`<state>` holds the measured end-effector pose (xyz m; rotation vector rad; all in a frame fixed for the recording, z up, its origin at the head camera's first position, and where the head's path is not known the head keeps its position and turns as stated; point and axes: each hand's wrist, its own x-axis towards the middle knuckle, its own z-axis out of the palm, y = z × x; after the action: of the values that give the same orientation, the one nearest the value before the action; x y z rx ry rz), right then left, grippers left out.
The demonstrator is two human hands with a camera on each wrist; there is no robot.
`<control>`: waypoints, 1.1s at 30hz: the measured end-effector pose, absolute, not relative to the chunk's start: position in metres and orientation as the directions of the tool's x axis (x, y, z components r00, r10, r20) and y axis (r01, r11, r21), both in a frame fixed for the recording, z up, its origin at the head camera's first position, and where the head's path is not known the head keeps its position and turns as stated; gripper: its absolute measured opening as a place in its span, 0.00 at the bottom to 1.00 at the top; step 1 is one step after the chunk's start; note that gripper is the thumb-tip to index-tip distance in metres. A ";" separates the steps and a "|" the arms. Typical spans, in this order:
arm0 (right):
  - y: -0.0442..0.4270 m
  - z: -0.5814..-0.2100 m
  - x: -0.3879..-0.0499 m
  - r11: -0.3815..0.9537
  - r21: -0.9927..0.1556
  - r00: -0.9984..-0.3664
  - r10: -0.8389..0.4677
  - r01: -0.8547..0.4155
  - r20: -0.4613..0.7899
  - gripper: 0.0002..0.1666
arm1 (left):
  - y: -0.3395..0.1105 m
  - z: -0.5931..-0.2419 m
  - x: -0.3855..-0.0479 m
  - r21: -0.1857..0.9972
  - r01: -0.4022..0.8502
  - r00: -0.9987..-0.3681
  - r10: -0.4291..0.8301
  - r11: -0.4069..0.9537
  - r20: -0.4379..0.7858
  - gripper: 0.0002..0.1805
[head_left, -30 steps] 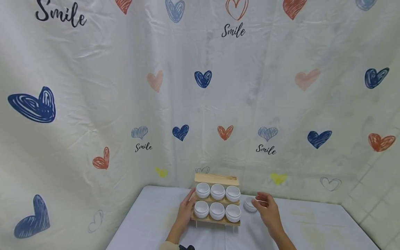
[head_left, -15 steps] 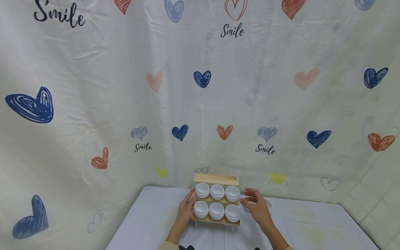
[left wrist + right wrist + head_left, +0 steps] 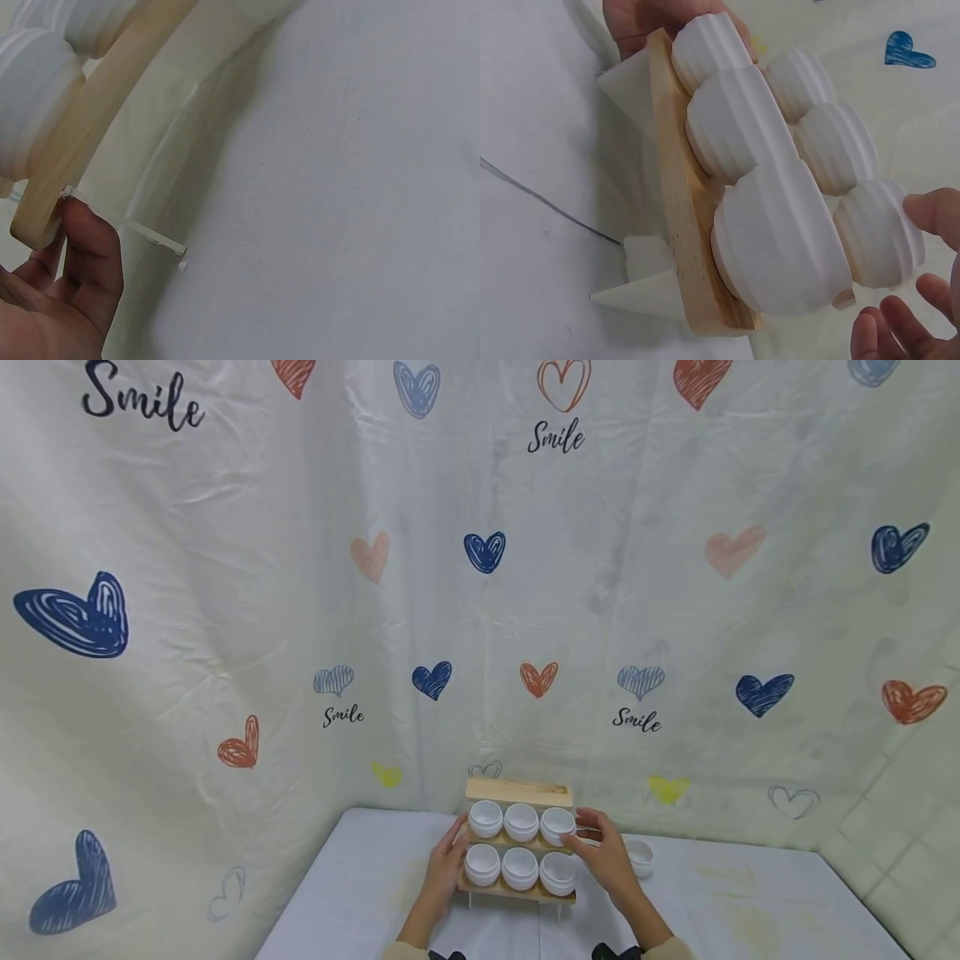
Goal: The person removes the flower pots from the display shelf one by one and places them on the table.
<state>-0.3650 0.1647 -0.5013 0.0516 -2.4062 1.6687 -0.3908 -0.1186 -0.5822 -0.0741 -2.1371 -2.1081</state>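
A wooden rack with two tiers of white bowls stands on the table, three bowls per tier. My left hand grips its left end; in the left wrist view the thumb and fingers of that hand pinch the end of a wooden board. At the other side, my right hand has its thumb against the upper right bowl. The right wrist view shows this thumb touching the bowl, with the other fingers spread apart below it.
Another white bowl rests on the white-covered table, right of the rack and partly behind my right hand. A wooden strip tops the rack. Behind everything hangs a curtain printed with hearts.
My right hand has moved left from the loose bowl to the rack's upper right bowl. The loose bowl lies further right than a second ago. My left hand has kept its grip.
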 end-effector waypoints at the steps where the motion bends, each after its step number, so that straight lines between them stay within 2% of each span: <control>1: 0.164 -0.501 -0.366 0.356 -0.922 -0.977 0.090 -0.151 0.195 0.38 | -0.119 -0.583 -0.391 0.991 0.133 -0.989 -0.061 0.015 0.134 0.31; 33: 0.149 -0.505 -0.373 0.377 -0.911 -0.975 0.075 -0.166 0.208 0.40 | -0.118 -0.578 -0.388 0.991 0.130 -0.989 -0.064 0.012 0.131 0.30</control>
<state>-0.3730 0.1487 -0.5046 0.0812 -2.4207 1.6403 -0.3880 -0.1185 -0.5784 -0.0702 -2.1310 -2.1150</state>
